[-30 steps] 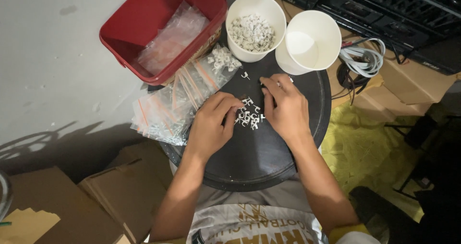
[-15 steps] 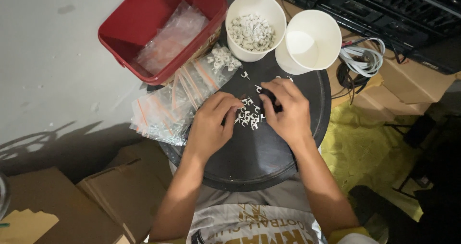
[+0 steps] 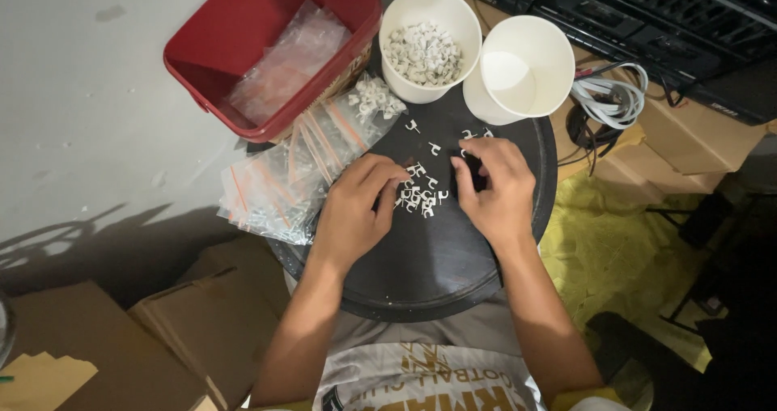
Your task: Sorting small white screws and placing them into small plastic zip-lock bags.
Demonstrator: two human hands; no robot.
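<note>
Head view looks straight down on a round black tray (image 3: 421, 281) resting across the person's lap. At the lower left of the frame sit brown cardboard boxes (image 3: 162, 330), and above them a grey floor (image 3: 81, 95) fills the upper left. A red plastic bin (image 3: 243, 23) at upper centre-left holds a crumpled clear bag (image 3: 287, 55). Just below it, a heap of small clear zip bags (image 3: 283, 176) with orange strips lies over the tray's left edge, one of them holding white clips.

Left hand (image 3: 356, 209) rests palm down on the tray, fingers curled, its fingertips touching a small pile of white cable clips (image 3: 421, 192) at the tray's middle. A few loose clips lie scattered just above the pile. Right hand (image 3: 494, 188) sits just right of the pile, fingers bent inward and pinched near it; whether it grips a clip cannot be told.

At the tray's upper edge stand two white paper cups: the left cup (image 3: 429, 6) is filled with white clips, the right cup (image 3: 526, 63) tilts and looks empty. Coiled white cable (image 3: 615, 95) lies further right, beneath black electronic equipment (image 3: 647, 14), with yellow cloth (image 3: 607, 257) below.
</note>
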